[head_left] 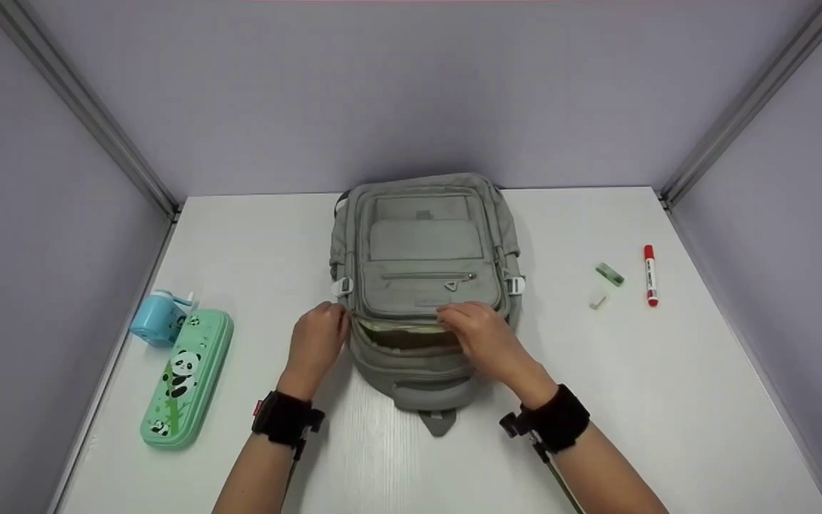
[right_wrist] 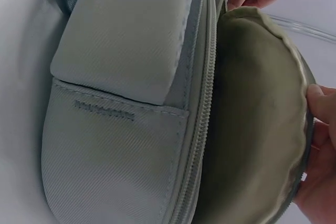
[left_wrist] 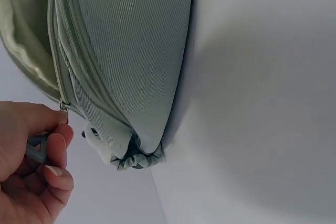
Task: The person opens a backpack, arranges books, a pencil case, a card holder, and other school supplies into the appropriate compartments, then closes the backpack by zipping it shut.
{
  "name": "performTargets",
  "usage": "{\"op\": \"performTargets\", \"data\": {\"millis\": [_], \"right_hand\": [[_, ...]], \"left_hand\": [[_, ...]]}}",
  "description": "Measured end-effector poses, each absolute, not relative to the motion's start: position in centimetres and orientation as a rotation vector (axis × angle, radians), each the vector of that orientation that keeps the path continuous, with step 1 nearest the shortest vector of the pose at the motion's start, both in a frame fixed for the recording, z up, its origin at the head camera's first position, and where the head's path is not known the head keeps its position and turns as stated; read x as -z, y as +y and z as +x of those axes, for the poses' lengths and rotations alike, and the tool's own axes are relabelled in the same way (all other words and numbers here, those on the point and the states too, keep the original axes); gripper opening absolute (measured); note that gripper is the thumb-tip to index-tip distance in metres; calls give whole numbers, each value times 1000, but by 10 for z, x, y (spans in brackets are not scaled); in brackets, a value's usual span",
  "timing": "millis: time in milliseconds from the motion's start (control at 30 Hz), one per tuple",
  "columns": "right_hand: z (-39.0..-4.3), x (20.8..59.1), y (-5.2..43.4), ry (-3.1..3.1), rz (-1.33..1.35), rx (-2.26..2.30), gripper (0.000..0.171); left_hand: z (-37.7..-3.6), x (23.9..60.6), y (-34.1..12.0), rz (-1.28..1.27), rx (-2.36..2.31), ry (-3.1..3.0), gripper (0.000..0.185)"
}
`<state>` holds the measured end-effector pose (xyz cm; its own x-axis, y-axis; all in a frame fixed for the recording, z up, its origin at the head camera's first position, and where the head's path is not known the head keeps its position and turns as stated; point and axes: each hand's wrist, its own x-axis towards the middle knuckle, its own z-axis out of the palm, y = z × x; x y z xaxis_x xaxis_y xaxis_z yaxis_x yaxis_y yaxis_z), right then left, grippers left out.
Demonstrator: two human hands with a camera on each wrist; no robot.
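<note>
A grey-green backpack (head_left: 425,243) lies on the white table with its top end toward me. Its front compartment gapes at that end, showing an olive lining (right_wrist: 252,114). My left hand (head_left: 320,339) pinches a zipper pull (left_wrist: 63,109) at the left end of the opening; a grey triangular tab (left_wrist: 38,148) hangs among the fingers. My right hand (head_left: 479,335) grips the upper edge of the opening, thumb on the lining side and fingers on the outside in the right wrist view. What lies deep in the compartment is hidden.
At the left stand a blue pencil sharpener (head_left: 158,319) with a crank and a green panda pencil case (head_left: 186,378). On the right lie a red-capped marker (head_left: 650,275), a small green object (head_left: 609,274) and a small pale piece (head_left: 598,302). Grey panels (head_left: 411,93) enclose the table.
</note>
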<state>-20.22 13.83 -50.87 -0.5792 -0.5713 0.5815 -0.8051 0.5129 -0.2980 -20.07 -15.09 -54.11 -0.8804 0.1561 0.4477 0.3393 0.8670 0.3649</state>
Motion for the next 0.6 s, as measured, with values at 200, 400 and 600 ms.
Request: {"op": "performTargets", "data": {"millis": [200, 400, 600], "right_hand": [[-203, 512, 147, -2293, 1083, -910, 13], [-202, 513, 152, -2323, 1053, -966, 15], [-202, 509, 153, -2312, 1052, -965, 15]], "left_hand": [[-222, 531, -149, -393, 484, -2603, 12], [-242, 530, -149, -360, 470, -2629, 15], [-258, 528, -151, -266, 546, -2717, 20]]}}
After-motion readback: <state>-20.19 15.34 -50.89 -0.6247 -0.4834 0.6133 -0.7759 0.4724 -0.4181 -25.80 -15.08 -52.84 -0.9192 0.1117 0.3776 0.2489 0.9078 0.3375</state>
